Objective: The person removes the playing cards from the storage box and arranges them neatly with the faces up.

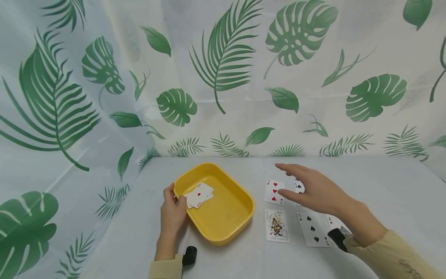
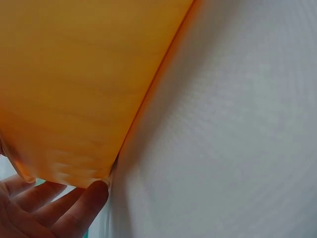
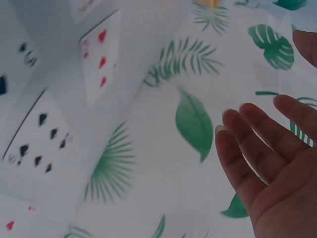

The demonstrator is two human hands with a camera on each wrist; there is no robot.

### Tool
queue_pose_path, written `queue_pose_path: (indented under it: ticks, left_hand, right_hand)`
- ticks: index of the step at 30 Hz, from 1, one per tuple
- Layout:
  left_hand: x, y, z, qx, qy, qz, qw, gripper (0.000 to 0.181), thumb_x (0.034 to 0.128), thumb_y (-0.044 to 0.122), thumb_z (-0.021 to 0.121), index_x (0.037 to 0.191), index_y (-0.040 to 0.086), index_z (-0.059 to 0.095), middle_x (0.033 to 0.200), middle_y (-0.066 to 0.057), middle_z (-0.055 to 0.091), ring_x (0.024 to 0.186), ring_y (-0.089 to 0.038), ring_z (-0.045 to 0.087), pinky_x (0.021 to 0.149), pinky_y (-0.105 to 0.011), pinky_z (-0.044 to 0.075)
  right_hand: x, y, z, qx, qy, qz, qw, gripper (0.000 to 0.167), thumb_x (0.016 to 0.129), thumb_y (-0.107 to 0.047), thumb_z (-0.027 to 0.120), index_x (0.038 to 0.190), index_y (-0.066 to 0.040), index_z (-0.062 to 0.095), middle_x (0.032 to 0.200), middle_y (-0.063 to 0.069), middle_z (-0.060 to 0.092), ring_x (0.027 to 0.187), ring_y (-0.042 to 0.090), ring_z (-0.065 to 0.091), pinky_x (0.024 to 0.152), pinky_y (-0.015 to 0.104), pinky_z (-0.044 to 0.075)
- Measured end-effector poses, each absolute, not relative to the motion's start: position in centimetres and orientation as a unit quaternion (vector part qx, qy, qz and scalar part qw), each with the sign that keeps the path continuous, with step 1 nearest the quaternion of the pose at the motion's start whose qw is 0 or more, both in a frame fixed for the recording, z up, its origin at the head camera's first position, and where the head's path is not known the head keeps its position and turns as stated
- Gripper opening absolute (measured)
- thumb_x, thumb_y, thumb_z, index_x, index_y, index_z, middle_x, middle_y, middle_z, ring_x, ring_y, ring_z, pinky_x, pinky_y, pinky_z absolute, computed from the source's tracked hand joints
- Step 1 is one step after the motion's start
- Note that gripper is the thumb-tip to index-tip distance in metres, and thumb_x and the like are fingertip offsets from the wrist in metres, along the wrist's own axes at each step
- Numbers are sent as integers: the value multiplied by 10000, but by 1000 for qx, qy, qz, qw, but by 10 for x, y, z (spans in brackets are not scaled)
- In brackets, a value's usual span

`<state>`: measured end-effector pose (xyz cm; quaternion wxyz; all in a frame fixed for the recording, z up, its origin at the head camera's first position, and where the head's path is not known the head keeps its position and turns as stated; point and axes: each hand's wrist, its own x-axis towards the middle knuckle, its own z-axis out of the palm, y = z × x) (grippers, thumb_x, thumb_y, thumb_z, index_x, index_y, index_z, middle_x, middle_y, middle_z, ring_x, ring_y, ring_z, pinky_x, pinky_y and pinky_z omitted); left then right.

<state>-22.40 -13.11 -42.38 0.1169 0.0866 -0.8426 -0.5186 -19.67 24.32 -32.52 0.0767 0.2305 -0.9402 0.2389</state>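
Note:
My left hand [image 1: 172,217] grips the left rim of a yellow plastic tray [image 1: 226,217], thumb over the edge and fingers along the outer wall. Inside the tray lie a few overlapping playing cards, an ace of diamonds [image 1: 200,195] on top. Above the cards on the table hovers my right hand [image 1: 317,192], fingers extended and holding nothing. Beneath or beside it lie a three of hearts [image 1: 270,192], a partly covered six of spades [image 1: 297,186], a joker [image 1: 277,226], a three of spades [image 1: 313,230] and a partly hidden ace [image 1: 335,221].
Another red heart card [image 3: 11,223] shows at the lower left of the right wrist view. A white cloth [image 1: 240,255] covers the table. Behind and to the left hang white curtains [image 1: 223,124] with green leaf prints. Dark wrist devices [image 1: 189,255] sit at both cuffs.

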Motion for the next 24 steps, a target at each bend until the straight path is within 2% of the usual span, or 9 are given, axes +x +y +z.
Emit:
queue_pose_path:
  ticks: [8, 16, 24]
  left_hand:
    - [-224, -131, -425, 89, -840, -521, 119, 563, 975, 107, 485, 1506, 13, 324, 1514, -251, 425, 1330, -446, 474, 1083, -536, 401]
    - [-226, -130, -428, 89, -843, -515, 130, 548, 975, 109, 496, 1492, 11, 345, 1497, -245, 452, 1313, -436, 497, 1082, -537, 405]
    - [-226, -131, -428, 85, -848, -507, 132, 540, 978, 111, 489, 1488, 10, 343, 1495, -249, 455, 1303, -446, 503, 1078, -542, 408]
  right_hand:
    - [-228, 175, -317, 275, -927, 249, 60, 692, 906, -396, 740, 1508, -167, 487, 1441, 64, 555, 1194, 272, 598, 908, 481, 554]
    - [-252, 118, -313, 283, -929, 237, 13, 686, 914, -418, 713, 1508, -157, 489, 1451, 86, 549, 1228, 283, 580, 1011, 496, 491]
    - [-272, 69, -325, 307, -925, 221, -27, 626, 941, -413, 675, 1475, -123, 524, 1445, 63, 559, 1319, 247, 517, 1107, 423, 406]
